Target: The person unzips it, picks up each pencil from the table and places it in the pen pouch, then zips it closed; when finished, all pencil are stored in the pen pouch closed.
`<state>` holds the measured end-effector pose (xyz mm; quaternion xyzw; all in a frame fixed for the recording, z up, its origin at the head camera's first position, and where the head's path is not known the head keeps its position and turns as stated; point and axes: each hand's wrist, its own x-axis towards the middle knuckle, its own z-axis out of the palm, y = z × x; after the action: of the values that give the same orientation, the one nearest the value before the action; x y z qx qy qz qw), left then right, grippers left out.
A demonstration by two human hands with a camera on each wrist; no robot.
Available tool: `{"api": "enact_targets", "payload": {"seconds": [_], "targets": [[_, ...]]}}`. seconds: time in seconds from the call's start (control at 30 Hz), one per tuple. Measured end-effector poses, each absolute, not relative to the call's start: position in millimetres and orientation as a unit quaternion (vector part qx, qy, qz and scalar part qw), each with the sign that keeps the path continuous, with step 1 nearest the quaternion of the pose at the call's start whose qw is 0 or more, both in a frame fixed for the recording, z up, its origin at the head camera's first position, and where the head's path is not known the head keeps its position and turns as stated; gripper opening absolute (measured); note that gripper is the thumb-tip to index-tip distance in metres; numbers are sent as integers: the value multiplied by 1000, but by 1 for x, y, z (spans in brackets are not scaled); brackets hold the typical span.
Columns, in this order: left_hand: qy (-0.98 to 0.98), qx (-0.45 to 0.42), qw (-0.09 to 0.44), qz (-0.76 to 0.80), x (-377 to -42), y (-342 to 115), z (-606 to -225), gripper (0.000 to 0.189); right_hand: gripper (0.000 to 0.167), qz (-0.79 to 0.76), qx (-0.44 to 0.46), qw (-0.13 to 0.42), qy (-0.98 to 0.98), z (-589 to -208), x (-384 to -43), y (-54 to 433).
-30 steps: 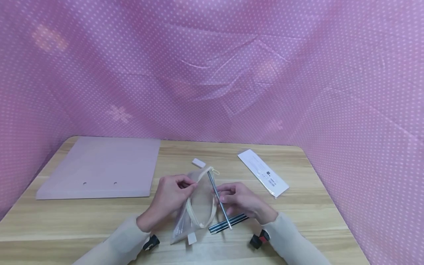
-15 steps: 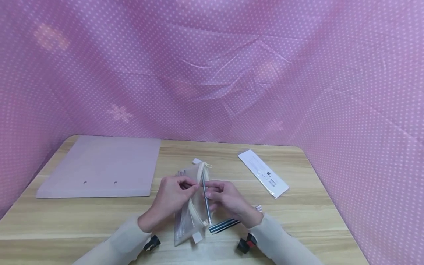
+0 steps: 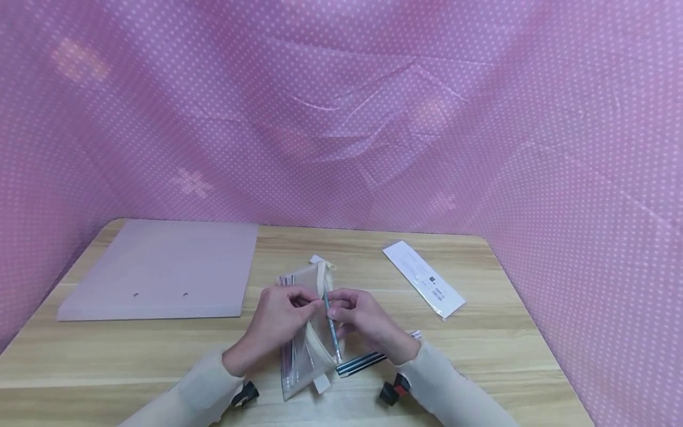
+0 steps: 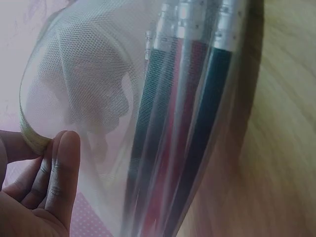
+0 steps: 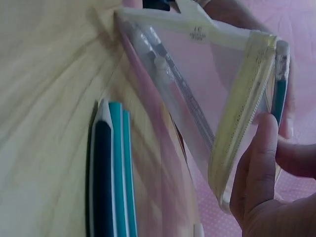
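Observation:
A translucent mesh pencil pouch [image 3: 299, 367] with a cream zipper [image 5: 242, 108] stands tilted between both hands, its mouth unzipped. My left hand [image 3: 283, 311] pinches the edge of the mouth between thumb and finger. Several dark green and red pencils [image 4: 210, 108] with metal ends show through the mesh in the left wrist view. My right hand [image 3: 360, 314] pinches a pencil [image 3: 333, 338], which lies along the pouch's mouth, its eraser end toward me. Beneath the right wrist, several striped pencils [image 3: 360, 363] lie on the table, one with a sharpened tip [image 5: 103, 111] in the right wrist view.
At the left of the wooden table [image 3: 160, 362] lies a large pale board [image 3: 165, 267] with two small holes. A white packet [image 3: 424, 279] in clear wrapping lies at the back right. Behind the pouch a small white block [image 3: 316, 259] peeks out. Pink dotted cloth [image 3: 341, 118] surrounds the table.
My right hand has moved left, bringing the pencil from a slant beside the pouch to its mouth. The pouch has shifted slightly left and its mouth looks narrower. The left hand has hardly moved.

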<state>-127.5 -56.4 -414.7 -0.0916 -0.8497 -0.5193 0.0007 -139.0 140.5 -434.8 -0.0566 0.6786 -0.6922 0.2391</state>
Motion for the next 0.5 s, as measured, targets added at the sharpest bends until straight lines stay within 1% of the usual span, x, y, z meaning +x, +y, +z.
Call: {"api": "enact_targets", "payload": {"seconds": [0.13, 0.27, 0.37, 0.5], "targets": [[-848, -86, -10, -523, -126, -55, -415, 5, 37, -662, -62, 233, 709, -436, -140, 138], [-846, -85, -19, -525, -124, -54, -413, 5, 29, -638, -77, 242, 727, -439, -140, 135], [-845, -88, -18, -527, -123, -53, -412, 6, 22, -633, -83, 249, 729, -441, -140, 134], [-836, -86, -16, -542, -123, -53, -412, 6, 20, -636, -75, 242, 729, -443, -140, 133]]}}
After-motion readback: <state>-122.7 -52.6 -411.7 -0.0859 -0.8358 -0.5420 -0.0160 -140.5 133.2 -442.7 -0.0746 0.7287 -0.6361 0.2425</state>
